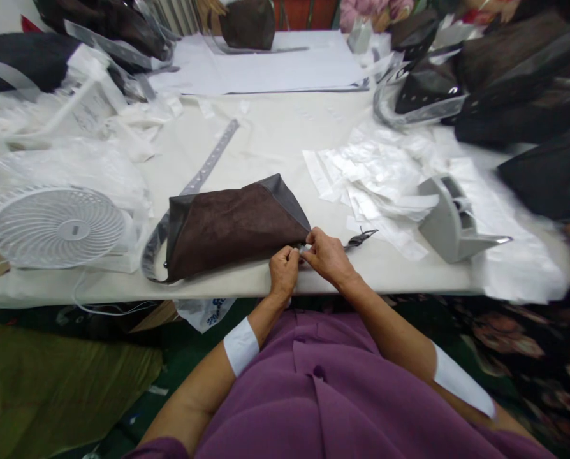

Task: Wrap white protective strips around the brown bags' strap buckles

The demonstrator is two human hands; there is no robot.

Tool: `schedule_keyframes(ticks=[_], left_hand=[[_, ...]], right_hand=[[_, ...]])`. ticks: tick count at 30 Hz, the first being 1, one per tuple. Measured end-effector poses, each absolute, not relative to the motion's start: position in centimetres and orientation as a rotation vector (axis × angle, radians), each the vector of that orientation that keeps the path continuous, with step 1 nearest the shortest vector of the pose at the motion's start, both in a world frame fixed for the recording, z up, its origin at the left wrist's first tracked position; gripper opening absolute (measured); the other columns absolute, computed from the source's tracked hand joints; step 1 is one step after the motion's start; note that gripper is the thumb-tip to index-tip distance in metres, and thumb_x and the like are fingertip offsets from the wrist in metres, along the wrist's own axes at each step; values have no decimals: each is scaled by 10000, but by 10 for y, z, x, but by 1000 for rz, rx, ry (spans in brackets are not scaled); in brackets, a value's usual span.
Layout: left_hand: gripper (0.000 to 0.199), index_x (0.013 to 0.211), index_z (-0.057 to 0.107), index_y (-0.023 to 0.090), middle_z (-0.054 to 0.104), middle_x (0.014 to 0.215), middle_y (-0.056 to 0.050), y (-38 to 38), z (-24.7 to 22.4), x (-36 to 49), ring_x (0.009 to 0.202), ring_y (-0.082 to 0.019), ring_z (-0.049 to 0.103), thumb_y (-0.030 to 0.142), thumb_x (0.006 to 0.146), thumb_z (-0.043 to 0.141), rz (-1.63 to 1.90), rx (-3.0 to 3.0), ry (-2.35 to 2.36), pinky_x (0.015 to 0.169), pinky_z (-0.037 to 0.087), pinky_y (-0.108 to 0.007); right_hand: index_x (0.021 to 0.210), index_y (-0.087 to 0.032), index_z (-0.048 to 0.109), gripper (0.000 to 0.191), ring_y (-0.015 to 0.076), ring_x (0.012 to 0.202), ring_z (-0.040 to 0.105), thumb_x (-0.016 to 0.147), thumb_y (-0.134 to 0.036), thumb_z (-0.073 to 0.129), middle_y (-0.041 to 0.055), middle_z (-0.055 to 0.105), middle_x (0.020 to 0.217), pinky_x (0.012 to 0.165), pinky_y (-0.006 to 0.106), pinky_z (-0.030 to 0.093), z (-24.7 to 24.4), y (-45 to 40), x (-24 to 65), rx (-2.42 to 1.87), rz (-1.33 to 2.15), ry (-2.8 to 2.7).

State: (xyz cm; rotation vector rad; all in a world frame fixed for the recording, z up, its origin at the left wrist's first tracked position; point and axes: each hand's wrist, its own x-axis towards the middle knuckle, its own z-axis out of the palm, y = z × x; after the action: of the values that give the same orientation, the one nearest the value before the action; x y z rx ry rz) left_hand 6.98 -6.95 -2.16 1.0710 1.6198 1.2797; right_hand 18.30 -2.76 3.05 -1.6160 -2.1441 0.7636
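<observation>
A dark brown bag [237, 233] with smooth dark end panels lies on its side near the front edge of the table. Its strap [155, 245] loops round the left end, and a grey strip with holes [211, 159] runs away behind it. At the bag's right end my left hand [284, 271] and my right hand [328, 255] meet, both with fingers pinched. What they pinch at the bag's corner is too small and hidden to make out. A dark twisted piece [361, 238] sticks out just right of my right hand.
White fan [58, 228] at left beside clear plastic wrapping. Crumpled white paper [375, 178] and a grey tape dispenser [452, 220] lie at right. More dark bags [519, 83] are piled at back right. White sheets [275, 67] and other people's hands are at the far side.
</observation>
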Motion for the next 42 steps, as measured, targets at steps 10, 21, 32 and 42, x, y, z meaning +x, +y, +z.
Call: schedule_keyframes(ticks=[10, 21, 32, 42], left_hand=[[282, 600, 505, 171, 475, 545, 23, -69, -26, 71, 502, -88, 402, 384, 780, 547, 1253, 772, 1534, 462, 273, -191], [214, 661, 506, 161, 411, 497, 72, -65, -16, 78, 332, -28, 274, 345, 680, 614, 1201, 373, 1421, 362, 139, -194], [120, 608, 494, 122, 453, 457, 44, -52, 0, 69, 299, -4, 283, 129, 667, 598, 1033, 97, 1231, 339, 158, -163], [182, 736, 449, 172, 513, 482, 44, -60, -5, 68, 288, -34, 326, 176, 705, 628, 1076, 279, 1293, 342, 151, -160]], right_hand=[[773, -195, 540, 127, 126, 596, 500, 661, -149, 576, -23, 567, 627, 610, 231, 340, 24, -20, 192, -1561, 776, -2105], [680, -183, 559, 59, 110, 571, 506, 671, -197, 615, -34, 568, 602, 605, 228, 366, -3, -36, 186, -1644, 884, -1753], [748, -162, 673, 124, 113, 569, 562, 664, -251, 649, 12, 659, 660, 553, 222, 431, -22, -44, 175, -1630, 1310, -1212], [780, -121, 645, 203, 63, 419, 452, 577, -138, 645, -13, 587, 546, 354, 156, 308, -16, -38, 179, -1377, 1767, -823]])
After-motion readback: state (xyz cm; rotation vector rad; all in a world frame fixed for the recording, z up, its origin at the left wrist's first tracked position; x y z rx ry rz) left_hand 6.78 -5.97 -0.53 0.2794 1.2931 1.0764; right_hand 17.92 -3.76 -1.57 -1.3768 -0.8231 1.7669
